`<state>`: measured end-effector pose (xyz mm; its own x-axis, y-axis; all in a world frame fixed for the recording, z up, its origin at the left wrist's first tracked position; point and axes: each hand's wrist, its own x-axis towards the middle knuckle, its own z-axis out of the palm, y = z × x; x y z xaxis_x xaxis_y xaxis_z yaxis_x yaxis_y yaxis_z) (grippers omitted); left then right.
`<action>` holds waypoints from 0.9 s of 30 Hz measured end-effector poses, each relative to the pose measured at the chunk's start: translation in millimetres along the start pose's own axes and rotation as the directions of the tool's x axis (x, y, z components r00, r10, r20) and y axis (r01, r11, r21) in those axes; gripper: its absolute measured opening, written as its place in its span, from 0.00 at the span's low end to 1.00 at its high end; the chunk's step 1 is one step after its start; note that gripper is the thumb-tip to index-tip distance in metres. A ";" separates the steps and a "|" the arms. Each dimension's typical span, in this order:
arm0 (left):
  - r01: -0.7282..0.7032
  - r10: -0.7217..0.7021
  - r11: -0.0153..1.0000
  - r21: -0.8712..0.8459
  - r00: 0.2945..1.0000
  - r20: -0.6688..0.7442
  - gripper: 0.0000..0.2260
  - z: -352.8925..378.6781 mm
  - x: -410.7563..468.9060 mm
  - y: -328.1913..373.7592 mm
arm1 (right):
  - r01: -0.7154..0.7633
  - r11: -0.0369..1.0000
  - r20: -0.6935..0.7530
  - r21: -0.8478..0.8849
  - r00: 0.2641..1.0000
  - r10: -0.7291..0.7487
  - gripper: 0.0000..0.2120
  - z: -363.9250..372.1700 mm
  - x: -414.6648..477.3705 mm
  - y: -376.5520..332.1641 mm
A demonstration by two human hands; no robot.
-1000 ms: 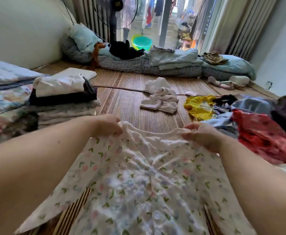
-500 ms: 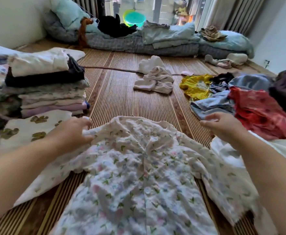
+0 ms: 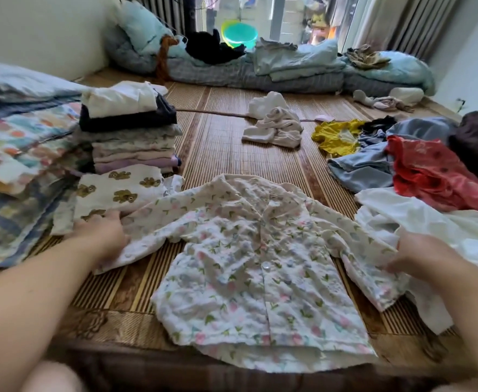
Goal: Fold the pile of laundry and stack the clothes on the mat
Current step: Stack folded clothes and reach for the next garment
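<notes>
1. Since half a second earlier, both hands had slid outward from the shirt's shoulders to its sleeve ends, and the floral shirt (image 3: 257,267) now lay flatter, with both sleeves drawn out to the sides.
2. It lay front up on the woven mat (image 3: 220,148), buttons down the middle, collar pointing away from the person and hem nearest them.
3. At the shirt's left sleeve end, the left hand (image 3: 102,236) lay on the cloth; whether its fingers pinched the cuff or only pressed on it could not be told.
4. At the shirt's right sleeve end, the right hand (image 3: 418,257) held the cloth with fingers curled around the cuff.
5. Just beyond the left sleeve lay a folded cream cloth with brown flowers (image 3: 119,190), touching that sleeve.
6. Beyond that cloth stood a stack of folded clothes (image 3: 131,128), white on top and dark beneath.
7. To the shirt's right sat the unfolded pile: a white garment (image 3: 435,222) just beside the right sleeve, then a red garment (image 3: 435,171), a blue garment (image 3: 365,168) and a yellow garment (image 3: 335,135) farther off.
8. Well beyond the collar lay a crumpled beige garment (image 3: 277,128).
</notes>
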<state>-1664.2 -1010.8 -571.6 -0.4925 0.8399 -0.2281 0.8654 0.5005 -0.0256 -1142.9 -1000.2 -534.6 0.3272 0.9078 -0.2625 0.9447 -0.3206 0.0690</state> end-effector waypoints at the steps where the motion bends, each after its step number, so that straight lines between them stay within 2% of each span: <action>1: 0.020 -0.020 1.000 0.011 1.000 0.014 0.26 -1.3 1.3 -5.6 | 0.001 1.000 0.006 0.001 1.000 -0.001 0.17 -0.3 0.0 -2.1; 4: -0.001 -0.001 0.998 0.069 1.000 0.024 0.19 -7.1 5.4 -16.2 | 0.019 0.997 0.008 0.072 1.000 -0.020 0.05 -7.9 1.6 -7.0; 6: -0.021 0.021 1.000 -0.002 1.000 0.023 0.13 -11.0 7.4 -17.7 | 0.020 0.976 -0.035 0.219 0.999 -0.013 0.06 -17.4 2.8 -7.4; 7: -0.027 0.030 0.996 -0.088 0.999 0.028 0.12 -13.3 7.8 -16.9 | 0.028 0.936 -0.064 0.352 0.998 -0.006 0.07 -22.2 2.2 -7.7; 9: -0.026 0.035 0.961 -0.276 0.999 0.027 0.12 -20.2 9.2 -12.1 | 0.068 0.762 -0.122 0.644 0.992 0.015 0.05 -33.3 -1.1 -13.3; 11: -0.044 0.043 0.921 -0.388 0.999 -0.012 0.12 -29.1 11.9 -8.2 | 0.094 0.507 -0.117 0.857 0.993 0.015 0.04 -49.2 -6.8 -27.5; 13: -0.084 0.046 0.879 -0.470 0.995 -0.093 0.10 -37.7 13.2 -6.6 | 0.066 0.243 -0.051 0.968 0.997 -0.066 0.06 -66.1 -8.8 -49.5; 15: -0.110 0.043 0.737 -0.667 0.992 -0.117 0.09 -44.5 12.8 -3.2 | 0.014 0.088 0.002 0.996 0.985 -0.170 0.06 -80.0 -6.9 -77.2; 16: -0.112 0.047 0.607 -0.787 0.993 -0.106 0.09 -48.1 10.9 1.1 | -0.008 0.068 0.021 0.998 0.978 -0.206 0.06 -84.5 -4.5 -93.4; 18: -0.086 0.077 0.294 -0.952 0.995 -0.067 0.10 -55.6 5.1 16.0 | -0.001 0.117 0.032 0.993 0.965 -0.259 0.05 -86.5 -1.2 -129.2; 20: -0.038 0.142 0.033 -0.999 0.989 -0.033 0.09 -63.6 -1.3 36.6 | 0.045 0.213 0.025 0.976 0.949 -0.313 0.04 -77.9 -2.4 -166.3; 22: 0.017 0.239 -0.159 -0.987 0.971 -0.022 0.08 -70.6 -9.1 61.3 | 0.045 0.306 0.073 0.951 0.928 -0.366 0.04 -58.1 -4.3 -196.4; 24: 0.058 0.277 -0.216 -0.975 0.961 -0.004 0.07 -73.3 -17.5 85.9 | -0.001 0.356 0.175 0.934 0.873 -0.456 0.11 -35.4 -5.3 -213.7; 25: 0.049 0.269 -0.179 -0.983 0.963 -0.001 0.06 -72.8 -20.7 98.7 | -0.019 0.349 0.206 0.937 0.837 -0.506 0.12 -26.0 -4.5 -217.8; 27: -0.004 0.305 -0.032 -0.999 0.952 -0.014 0.04 -68.8 -28.4 126.7 | -0.020 0.282 0.181 0.959 0.809 -0.559 0.07 -13.1 -0.9 -215.9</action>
<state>-1547.0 -956.8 -501.4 -0.2059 0.9554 -0.2117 -0.1187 0.1903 0.9745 -1346.9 -928.2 -536.7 -0.2678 0.8645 -0.4253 0.2393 -0.3679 -0.8986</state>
